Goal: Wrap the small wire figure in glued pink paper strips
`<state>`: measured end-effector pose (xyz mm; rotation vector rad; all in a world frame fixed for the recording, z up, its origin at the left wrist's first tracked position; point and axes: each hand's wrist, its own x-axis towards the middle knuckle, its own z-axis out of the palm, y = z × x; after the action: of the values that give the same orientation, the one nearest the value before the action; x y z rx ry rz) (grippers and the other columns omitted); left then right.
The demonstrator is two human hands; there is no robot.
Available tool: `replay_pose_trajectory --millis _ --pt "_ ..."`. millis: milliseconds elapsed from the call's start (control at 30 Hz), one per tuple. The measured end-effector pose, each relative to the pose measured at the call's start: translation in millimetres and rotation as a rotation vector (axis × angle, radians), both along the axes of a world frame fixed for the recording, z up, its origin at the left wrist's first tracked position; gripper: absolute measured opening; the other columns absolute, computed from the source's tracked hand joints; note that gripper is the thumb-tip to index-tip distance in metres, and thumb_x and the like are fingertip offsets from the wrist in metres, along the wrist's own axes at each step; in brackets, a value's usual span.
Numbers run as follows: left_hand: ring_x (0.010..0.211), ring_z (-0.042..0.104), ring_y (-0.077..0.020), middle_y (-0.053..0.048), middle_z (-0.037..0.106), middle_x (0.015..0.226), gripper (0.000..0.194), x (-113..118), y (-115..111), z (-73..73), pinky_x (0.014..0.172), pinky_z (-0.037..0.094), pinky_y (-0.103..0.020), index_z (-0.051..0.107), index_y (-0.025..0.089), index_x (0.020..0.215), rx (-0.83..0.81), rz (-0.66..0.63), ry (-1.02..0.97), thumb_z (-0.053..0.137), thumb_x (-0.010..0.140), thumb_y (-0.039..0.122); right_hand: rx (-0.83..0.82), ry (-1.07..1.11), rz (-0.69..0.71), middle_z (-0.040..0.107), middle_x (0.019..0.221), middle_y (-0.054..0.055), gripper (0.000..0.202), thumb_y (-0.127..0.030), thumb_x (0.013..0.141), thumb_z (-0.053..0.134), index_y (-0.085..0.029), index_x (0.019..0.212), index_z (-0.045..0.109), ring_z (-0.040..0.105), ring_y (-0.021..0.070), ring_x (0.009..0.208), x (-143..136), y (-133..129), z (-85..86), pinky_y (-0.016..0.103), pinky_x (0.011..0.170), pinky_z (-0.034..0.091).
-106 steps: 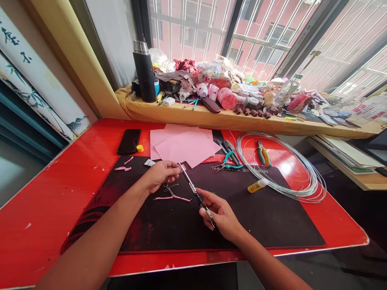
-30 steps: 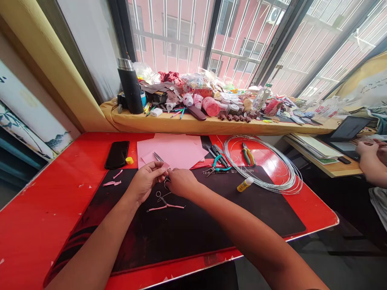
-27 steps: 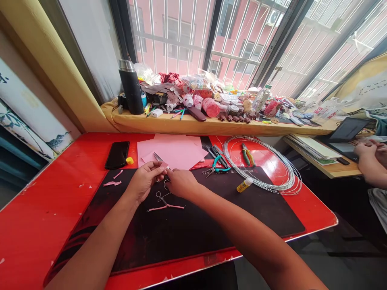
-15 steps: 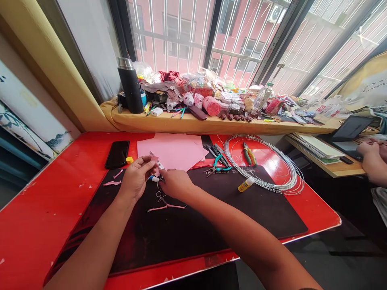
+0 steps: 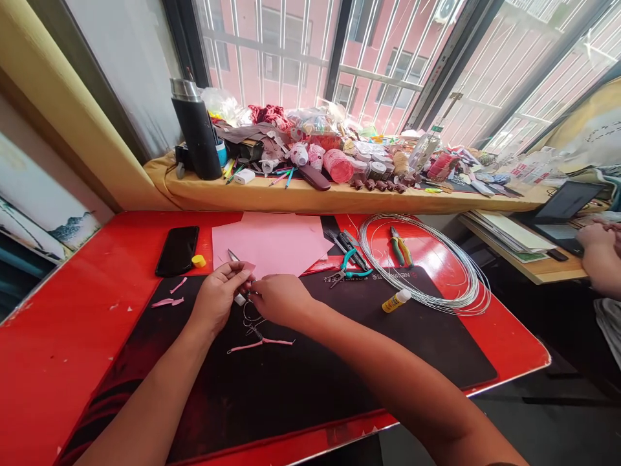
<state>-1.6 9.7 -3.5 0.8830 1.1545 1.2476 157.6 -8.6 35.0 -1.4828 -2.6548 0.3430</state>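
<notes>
The left hand has thumb and fingertips pinched together on a small scrap of pink paper, held above the black cloth mat. Beside it, the right hand has its fingers closed around the handles of metal scissors, the blade tip pointing past the left fingers over the flat pink paper sheets; whether the blades meet the scrap is hard to tell. Just below the hands, a twisted silver wire figure with pink-wrapped arms lies on the mat. Farther right are a yellow glue stick with a white cap, teal-handled pliers and a large coil of silvery wire.
</notes>
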Motion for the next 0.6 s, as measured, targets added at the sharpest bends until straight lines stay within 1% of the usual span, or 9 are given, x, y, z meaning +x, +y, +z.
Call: replay_pose_trajectory --millis 33,100,167,267,333,400,500,600 --pt "0.065 0.062 -0.0141 -0.003 0.073 0.077 0.057 0 0 -0.6 0.061 0.049 -0.026 0.071 0.016 0.091 -0.009 0.001 0.008 0.096 0.053 0.050 -0.001 0.025 -0.024 0.083 0.111 0.011 0.034 -0.034 0.109 0.048 -0.021 0.115 0.079 0.077 0.0265 0.102 4 2 2.2 0.033 0.084 0.053" --pt "0.065 0.062 -0.0142 -0.004 0.073 0.077 0.060 1 0 -1.3 0.061 0.049 -0.025 0.071 0.016 0.092 -0.022 -0.003 0.031 0.097 0.052 0.052 0.009 0.072 -0.105 0.082 0.116 0.009 0.033 -0.034 0.109 0.050 -0.023 0.122 0.077 0.075 0.0244 0.109 18 12 5.9 0.031 0.089 0.052" --pt "0.065 0.062 -0.0141 -0.004 0.074 0.078 0.062 2 0 -1.5 0.060 0.048 -0.025 0.072 0.016 0.093 -0.029 -0.014 0.064 0.097 0.052 0.055 0.017 0.082 -0.249 0.080 0.122 0.007 0.033 -0.037 0.107 0.056 -0.024 0.131 0.074 0.074 0.0228 0.112 39 26 8.1 0.029 0.092 0.051" --pt "0.063 0.061 -0.0143 -0.004 0.074 0.077 0.065 4 -1 -1.0 0.058 0.047 -0.025 0.072 0.017 0.093 -0.035 -0.024 0.092 0.097 0.051 0.060 0.034 0.045 -0.393 0.076 0.131 0.011 0.040 -0.039 0.105 0.060 -0.019 0.139 0.069 0.073 0.0249 0.111 78 50 8.1 0.031 0.091 0.051" --pt "0.063 0.062 -0.0146 -0.004 0.074 0.075 0.065 5 -1 -0.4 0.057 0.046 -0.025 0.072 0.017 0.092 -0.034 -0.028 0.092 0.097 0.051 0.061 0.047 0.016 -0.486 0.072 0.135 0.015 0.043 -0.039 0.106 0.058 -0.016 0.141 0.067 0.072 0.0267 0.112 102 64 6.8 0.033 0.093 0.051" --pt "0.064 0.062 -0.0149 -0.004 0.074 0.075 0.066 4 -1 0.0 0.059 0.046 -0.025 0.073 0.016 0.092 -0.028 -0.027 0.089 0.097 0.051 0.062 0.063 -0.007 -0.555 0.069 0.137 0.017 0.045 -0.040 0.107 0.057 -0.015 0.144 0.064 0.071 0.0289 0.115 121 75 4.8 0.035 0.094 0.051" --pt "0.065 0.063 -0.0159 -0.005 0.074 0.076 0.065 3 -1 -0.2 0.060 0.048 -0.027 0.073 0.016 0.092 -0.014 -0.025 0.095 0.096 0.053 0.063 0.073 -0.032 -0.611 0.066 0.140 0.019 0.049 -0.044 0.106 0.059 -0.016 0.145 0.062 0.067 0.0320 0.122 136 87 -0.1 0.036 0.097 0.049" --pt "0.064 0.063 -0.0166 -0.005 0.074 0.076 0.063 3 -1 -1.9 0.061 0.049 -0.028 0.073 0.017 0.092 0.001 -0.042 0.122 0.094 0.056 0.064 0.046 -0.054 -0.629 0.068 0.137 0.019 0.047 -0.043 0.104 0.062 -0.016 0.141 0.064 0.067 0.0322 0.122 137 96 -7.2 0.036 0.096 0.049"
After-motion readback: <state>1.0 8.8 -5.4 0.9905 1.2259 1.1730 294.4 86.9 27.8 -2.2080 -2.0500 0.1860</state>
